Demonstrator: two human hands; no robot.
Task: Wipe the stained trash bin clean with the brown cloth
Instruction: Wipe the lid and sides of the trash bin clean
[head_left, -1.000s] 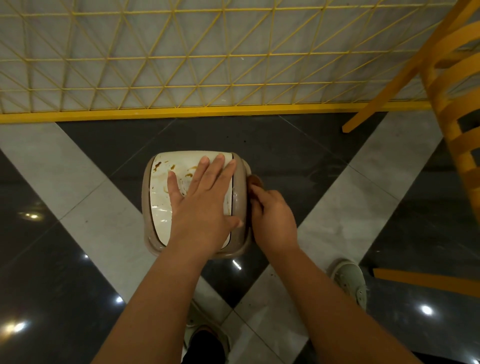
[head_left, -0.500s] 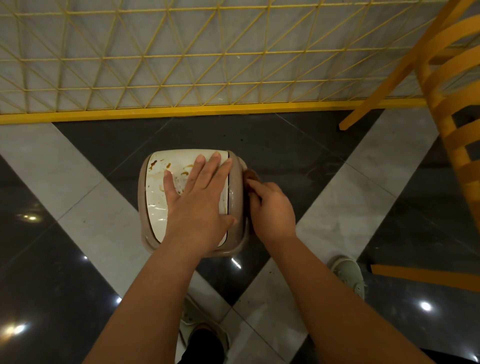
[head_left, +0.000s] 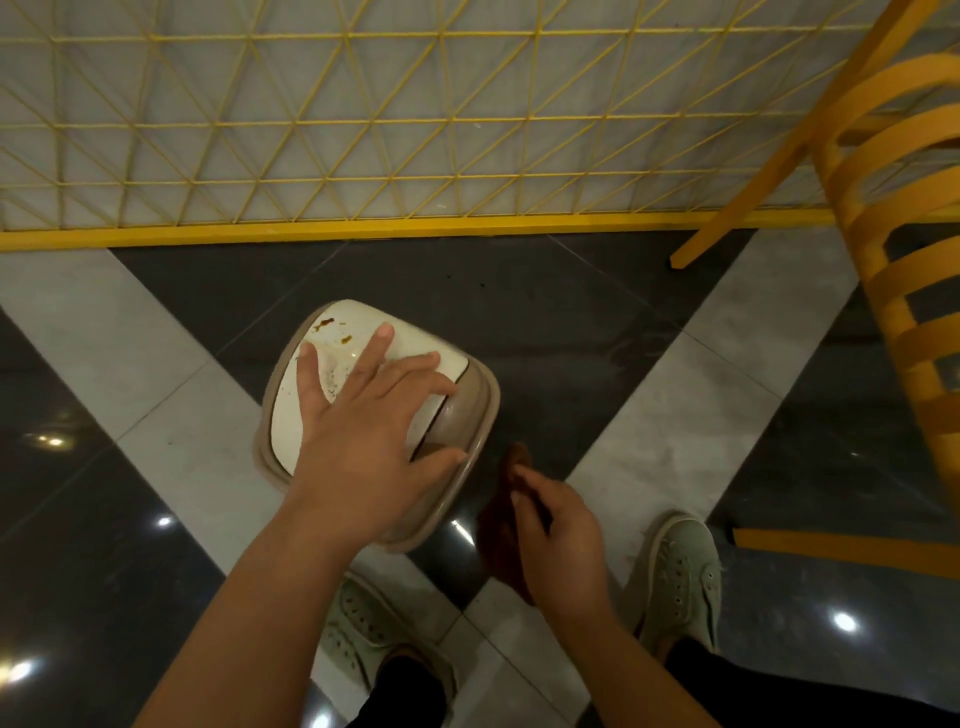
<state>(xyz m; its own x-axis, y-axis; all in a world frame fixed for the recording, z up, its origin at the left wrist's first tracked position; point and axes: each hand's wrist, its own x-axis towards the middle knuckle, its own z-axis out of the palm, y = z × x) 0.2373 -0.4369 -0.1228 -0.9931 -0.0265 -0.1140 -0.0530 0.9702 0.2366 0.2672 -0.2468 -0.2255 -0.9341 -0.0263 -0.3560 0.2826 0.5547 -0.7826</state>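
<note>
Pressing left hand flat on trash bin, tilted right | right hand gripping brown cloth

Cloth half behind right hand (fingers curled).

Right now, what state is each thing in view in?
trash bin: on the floor, lid shut
lid: brown stains at its far end
left hand: flat on the lid, fingers spread
right hand: grip closed on the cloth, apart from the bin
brown cloth: bunched, hanging from the right hand
</note>
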